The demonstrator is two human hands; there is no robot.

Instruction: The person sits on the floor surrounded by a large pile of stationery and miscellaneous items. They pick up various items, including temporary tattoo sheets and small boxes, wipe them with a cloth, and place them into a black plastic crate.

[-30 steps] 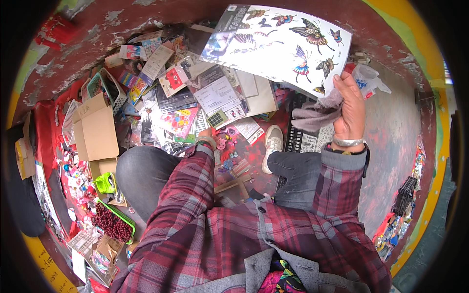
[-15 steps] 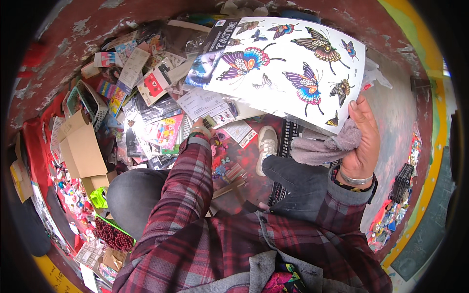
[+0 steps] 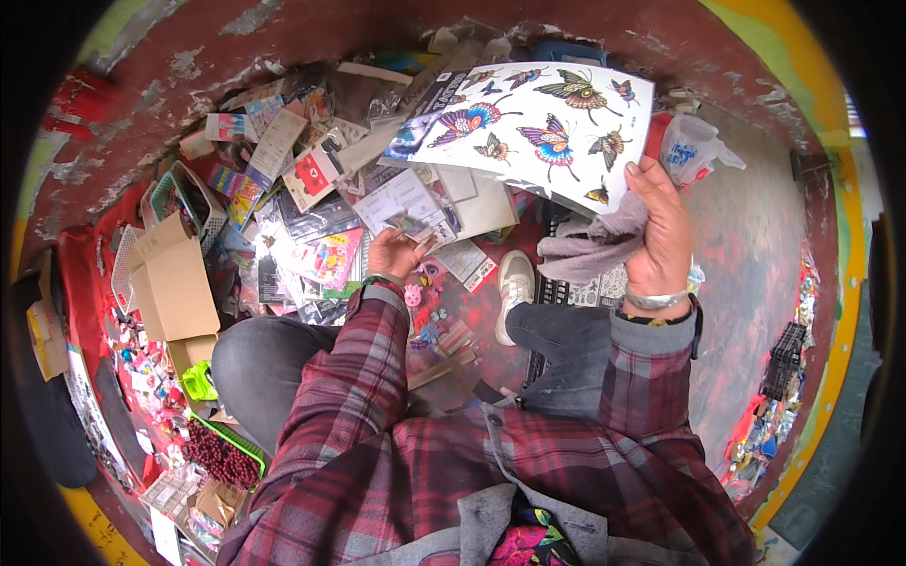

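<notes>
My right hand [image 3: 658, 226] grips a white temporary tattoo sheet [image 3: 514, 151] by its lower right corner. Colourful butterflies cover the sheet, with a dark printed strip down its left side. A grey cloth [image 3: 593, 249] is bunched in the same hand, hanging beneath the sheet. Lower and to the left, my left hand [image 3: 398, 253] is closed, its fingertips pinching a small see-through packet [image 3: 411, 224] over the pile. Under and beside that hand lie a white printed paper [image 3: 390, 202] and a large clear sleeve [image 3: 479, 200].
Packaged cards and stickers [image 3: 307, 179] heap up at the left, beside a white basket [image 3: 209, 203] and an open cardboard box [image 3: 175, 283]. A green tray of dark red beads [image 3: 222, 451] stands lower left. A white plastic bag [image 3: 694, 146] lies right, along the curved red wall [image 3: 377, 28].
My right hand has shifted left with the tattoo sheet and cloth, and the sheet tilts flatter, uncovering the plastic bag. My left hand has turned, bringing its fingers and the small packet into clearer sight.
</notes>
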